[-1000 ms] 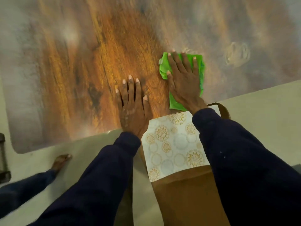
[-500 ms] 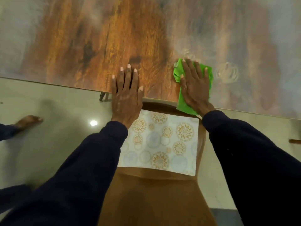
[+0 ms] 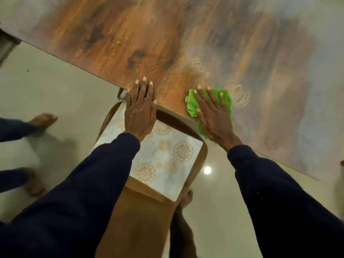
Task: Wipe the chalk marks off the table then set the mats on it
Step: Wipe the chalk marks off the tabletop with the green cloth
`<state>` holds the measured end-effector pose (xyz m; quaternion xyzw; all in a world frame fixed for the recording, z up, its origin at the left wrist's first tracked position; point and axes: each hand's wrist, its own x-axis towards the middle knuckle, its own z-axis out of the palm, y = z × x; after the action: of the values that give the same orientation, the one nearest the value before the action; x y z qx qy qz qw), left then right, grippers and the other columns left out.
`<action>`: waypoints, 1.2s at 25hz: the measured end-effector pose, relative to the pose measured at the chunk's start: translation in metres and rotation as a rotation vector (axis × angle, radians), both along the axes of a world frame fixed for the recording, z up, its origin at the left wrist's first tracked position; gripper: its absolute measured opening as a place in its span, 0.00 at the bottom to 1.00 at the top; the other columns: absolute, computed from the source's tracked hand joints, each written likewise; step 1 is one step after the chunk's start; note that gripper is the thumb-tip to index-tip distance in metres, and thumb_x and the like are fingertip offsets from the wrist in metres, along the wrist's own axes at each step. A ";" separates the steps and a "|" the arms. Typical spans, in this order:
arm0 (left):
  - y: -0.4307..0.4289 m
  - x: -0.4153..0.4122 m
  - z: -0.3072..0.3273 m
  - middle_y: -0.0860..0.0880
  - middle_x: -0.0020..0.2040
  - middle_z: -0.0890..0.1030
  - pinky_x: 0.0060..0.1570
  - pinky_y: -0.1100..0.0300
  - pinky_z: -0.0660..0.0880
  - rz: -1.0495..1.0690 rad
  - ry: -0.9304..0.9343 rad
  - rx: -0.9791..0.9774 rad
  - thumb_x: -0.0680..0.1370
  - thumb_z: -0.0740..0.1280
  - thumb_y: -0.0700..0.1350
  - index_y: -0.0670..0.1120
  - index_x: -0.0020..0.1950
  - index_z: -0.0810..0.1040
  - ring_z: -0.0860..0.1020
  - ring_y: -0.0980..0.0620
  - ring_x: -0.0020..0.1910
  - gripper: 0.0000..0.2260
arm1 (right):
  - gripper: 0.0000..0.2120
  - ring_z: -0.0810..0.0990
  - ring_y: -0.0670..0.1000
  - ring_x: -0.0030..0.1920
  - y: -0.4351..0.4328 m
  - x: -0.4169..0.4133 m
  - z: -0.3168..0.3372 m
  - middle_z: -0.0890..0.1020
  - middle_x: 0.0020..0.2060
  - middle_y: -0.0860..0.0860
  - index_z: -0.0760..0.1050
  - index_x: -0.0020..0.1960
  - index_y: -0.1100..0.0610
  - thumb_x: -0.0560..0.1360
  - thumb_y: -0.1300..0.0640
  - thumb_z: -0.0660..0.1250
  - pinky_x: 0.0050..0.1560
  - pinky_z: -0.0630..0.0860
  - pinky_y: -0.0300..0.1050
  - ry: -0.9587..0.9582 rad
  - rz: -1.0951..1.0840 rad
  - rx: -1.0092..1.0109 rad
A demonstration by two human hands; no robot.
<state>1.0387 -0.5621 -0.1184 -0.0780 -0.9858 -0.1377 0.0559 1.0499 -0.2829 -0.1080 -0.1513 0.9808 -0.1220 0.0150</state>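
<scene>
— What is hidden or hard to make out?
— Most of the green cloth point(image 3: 190, 107) is covered by the right grip point(image 3: 214, 116); only its crumpled edges are seen. The surface point(image 3: 167, 43) is cut off at the top and right of the frame, and glare leaves the chalk marks point(image 3: 241, 98) faint. The patterned mat point(image 3: 173, 155) on the chair point(image 3: 141, 216), lower centre, is partly covered by the left sleeve point(image 3: 93, 183); whether more than one mat lies there cannot be told.
— How are the grips set?
— The right grip is pressed flat on the cloth, fingers straight and spread, nothing clasped. The pale looped marks are seen just right of its fingertips. The left grip point(image 3: 141, 110) is laid flat and bare on the surface's near edge, left of the cloth.
</scene>
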 end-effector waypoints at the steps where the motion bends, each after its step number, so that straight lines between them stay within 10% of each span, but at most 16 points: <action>1: 0.013 0.009 -0.001 0.40 0.87 0.56 0.84 0.40 0.52 0.019 0.014 0.016 0.90 0.49 0.49 0.41 0.86 0.58 0.53 0.39 0.86 0.25 | 0.27 0.48 0.54 0.87 0.021 0.002 0.002 0.53 0.87 0.49 0.52 0.88 0.51 0.90 0.47 0.46 0.85 0.45 0.65 0.003 -0.018 0.012; 12: 0.087 0.042 -0.006 0.39 0.87 0.51 0.84 0.39 0.52 0.272 -0.008 0.056 0.90 0.50 0.51 0.40 0.87 0.53 0.49 0.41 0.87 0.27 | 0.28 0.48 0.54 0.87 0.038 -0.058 0.001 0.54 0.87 0.49 0.53 0.88 0.51 0.89 0.45 0.43 0.86 0.44 0.62 -0.004 -0.026 0.043; 25: 0.189 0.025 -0.001 0.40 0.87 0.54 0.83 0.40 0.55 0.599 0.019 0.029 0.90 0.49 0.46 0.39 0.86 0.56 0.51 0.42 0.87 0.25 | 0.28 0.49 0.55 0.87 0.061 -0.127 -0.002 0.53 0.87 0.49 0.54 0.87 0.52 0.89 0.50 0.52 0.85 0.47 0.66 0.048 0.683 -0.003; 30: 0.232 0.025 0.000 0.39 0.87 0.55 0.82 0.39 0.57 0.641 0.043 0.061 0.88 0.53 0.44 0.37 0.86 0.56 0.52 0.41 0.87 0.26 | 0.28 0.48 0.54 0.87 0.142 -0.141 0.003 0.53 0.87 0.48 0.54 0.87 0.52 0.89 0.51 0.52 0.84 0.50 0.66 0.038 0.606 0.009</action>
<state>1.0636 -0.3298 -0.1184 0.2351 -0.9543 -0.1407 0.1194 0.9091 -0.1409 -0.1054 -0.4392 0.8917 -0.1046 0.0331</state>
